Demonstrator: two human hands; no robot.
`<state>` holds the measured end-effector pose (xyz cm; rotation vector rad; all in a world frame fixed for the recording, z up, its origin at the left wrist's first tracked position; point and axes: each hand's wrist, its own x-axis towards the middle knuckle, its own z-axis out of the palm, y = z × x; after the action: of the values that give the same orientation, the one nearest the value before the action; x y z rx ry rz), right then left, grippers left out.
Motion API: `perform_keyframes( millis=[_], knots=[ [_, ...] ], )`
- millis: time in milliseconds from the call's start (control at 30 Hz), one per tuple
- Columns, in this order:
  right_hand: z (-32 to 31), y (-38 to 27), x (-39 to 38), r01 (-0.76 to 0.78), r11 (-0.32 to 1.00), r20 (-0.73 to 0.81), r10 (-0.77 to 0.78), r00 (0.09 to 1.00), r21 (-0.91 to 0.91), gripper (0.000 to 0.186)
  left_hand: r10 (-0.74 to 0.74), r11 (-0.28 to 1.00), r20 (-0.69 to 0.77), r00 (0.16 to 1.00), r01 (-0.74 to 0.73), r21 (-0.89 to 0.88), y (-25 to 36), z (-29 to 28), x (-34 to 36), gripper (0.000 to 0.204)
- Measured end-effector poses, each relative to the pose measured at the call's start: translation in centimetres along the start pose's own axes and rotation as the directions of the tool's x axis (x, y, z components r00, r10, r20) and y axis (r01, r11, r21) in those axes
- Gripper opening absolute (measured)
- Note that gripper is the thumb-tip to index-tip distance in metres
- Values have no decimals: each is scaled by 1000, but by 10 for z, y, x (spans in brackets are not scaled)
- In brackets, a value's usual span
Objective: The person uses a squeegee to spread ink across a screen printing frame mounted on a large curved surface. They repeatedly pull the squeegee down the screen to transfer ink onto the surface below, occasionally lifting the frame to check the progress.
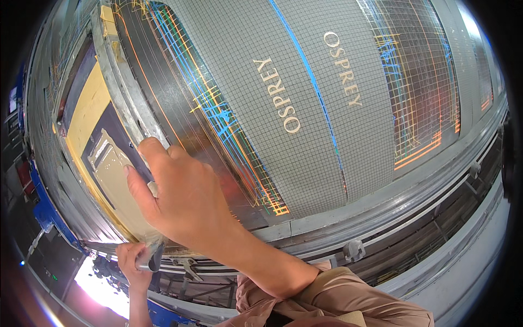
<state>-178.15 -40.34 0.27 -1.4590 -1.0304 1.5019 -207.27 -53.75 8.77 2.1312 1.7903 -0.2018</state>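
Observation:
My right hand [188,191] is closed, its fingers curled beside the metal edge bar of a screen-printing frame [124,82]. A small whitish piece [153,189] shows by its thumb; the rest of what it holds is hidden under the palm. Lower left, my left hand [133,261] grips a silver metal piece with a curved end [150,260], whose exact kind I cannot tell. Beige smears lie just above it. Wet beige ink [111,163] is spread inside the frame, on a dark panel bordered by yellowish tape [90,101].
Right of the frame lie grey gridded panels [321,158] with pale lettering and a blue line. Beside them, dark panels carry crossing orange, yellow and blue lines [419,98]. A metal rail [403,210] with a knob-like fitting [354,250] runs along the table's near edge.

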Motion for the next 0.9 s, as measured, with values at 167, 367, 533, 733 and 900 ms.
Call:
perform_keyframes(
  millis=[167,367,533,733,900],
  knots=[
    [-2,1,-3,6,997,14,-7,1000,73,28,-25,1000,-13,1000,25,-14,2,0,-6,29],
    [0,5,-6,47,992,-12,-46,999,118,30,13,999,3,1000,-14,39,0,0,-3,27],
    [1,5,-8,84,989,-81,-74,994,125,31,18,999,-16,1000,-17,50,2,1,-4,28],
    [2,9,-8,73,975,-61,-61,996,212,33,-15,1000,2,1000,15,26,0,2,-8,26],
    [5,7,-8,49,983,-59,-39,997,175,31,-30,999,-19,999,30,-17,-8,4,-13,28]
  ],
)
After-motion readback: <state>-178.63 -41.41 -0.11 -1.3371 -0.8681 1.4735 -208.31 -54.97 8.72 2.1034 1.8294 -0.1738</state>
